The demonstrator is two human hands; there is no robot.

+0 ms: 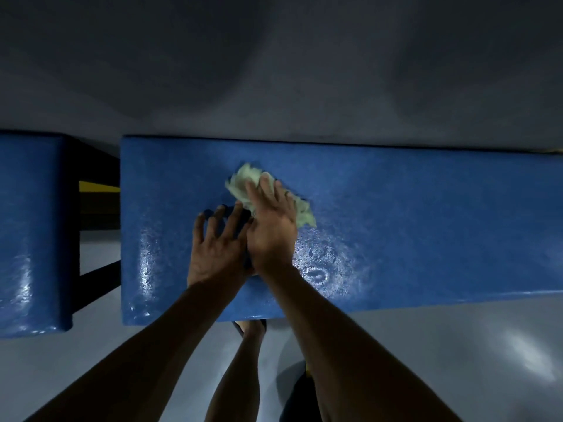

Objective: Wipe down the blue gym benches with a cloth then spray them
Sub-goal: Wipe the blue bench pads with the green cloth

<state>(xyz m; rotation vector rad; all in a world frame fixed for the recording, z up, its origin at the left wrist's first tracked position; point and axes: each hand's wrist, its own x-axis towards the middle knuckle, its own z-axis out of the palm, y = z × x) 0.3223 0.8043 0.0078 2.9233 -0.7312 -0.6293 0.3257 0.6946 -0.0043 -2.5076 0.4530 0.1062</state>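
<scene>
A long blue padded bench runs across the middle of the view, its near part shiny and wet. A crumpled pale yellow-green cloth lies on the pad near its centre. My right hand presses flat on the cloth, fingers stretched over it. My left hand rests beside it on the bare pad with fingers spread, touching the right hand's edge. A second blue bench stands at the left, separated by a gap.
In the gap between the benches a black frame bar and a yellow part show. A grey wall rises behind the benches. A glossy grey floor lies in front, with my leg and sandalled foot under the bench edge.
</scene>
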